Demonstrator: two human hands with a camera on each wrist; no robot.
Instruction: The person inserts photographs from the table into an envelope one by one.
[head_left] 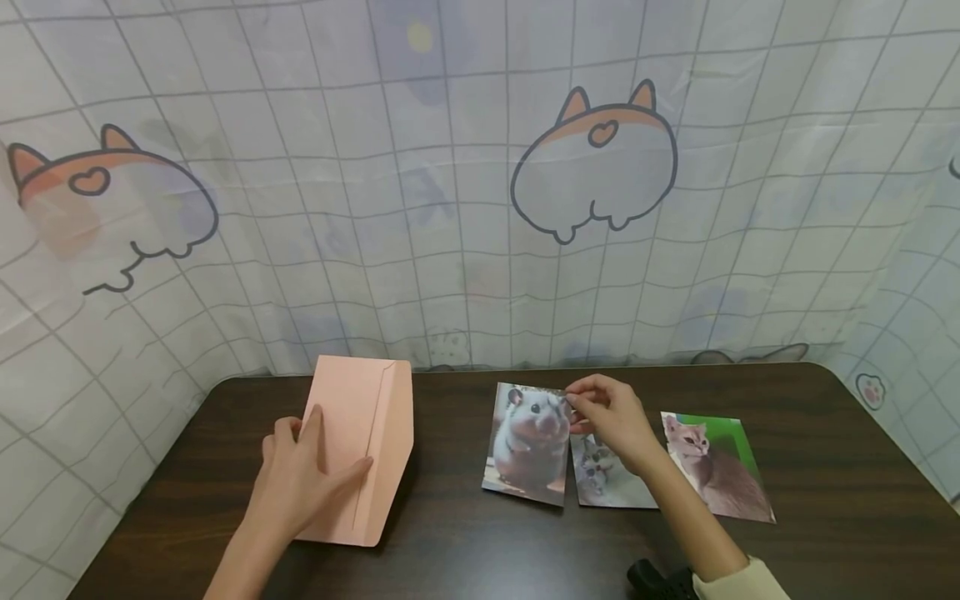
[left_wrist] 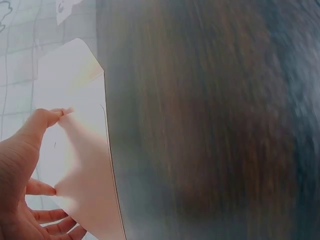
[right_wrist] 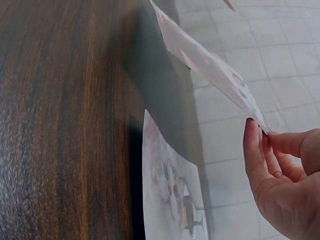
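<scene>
My left hand point(head_left: 288, 479) holds a pink envelope point(head_left: 348, 400) at the left of the table, its thumb and index finger spread across the front. In the left wrist view the other fingers point(left_wrist: 57, 225) curl at the envelope's edge; their tips are partly hidden. Between thumb and fingers, my right hand point(head_left: 611, 417) pinches the upper right corner of a hamster picture card point(head_left: 528, 446). That card is lifted and tilted in the right wrist view. Below the right hand lies a second card point(head_left: 611, 483) with a pale furry animal, partly covered by the hand and forearm.
A kitten card point(head_left: 723, 475) with a green background lies on the right side of the dark wooden table point(head_left: 450, 533). Near the right sleeve is a black object point(head_left: 652, 579), cut off by the frame. A white checked cloth point(head_left: 465, 208) hangs behind the table.
</scene>
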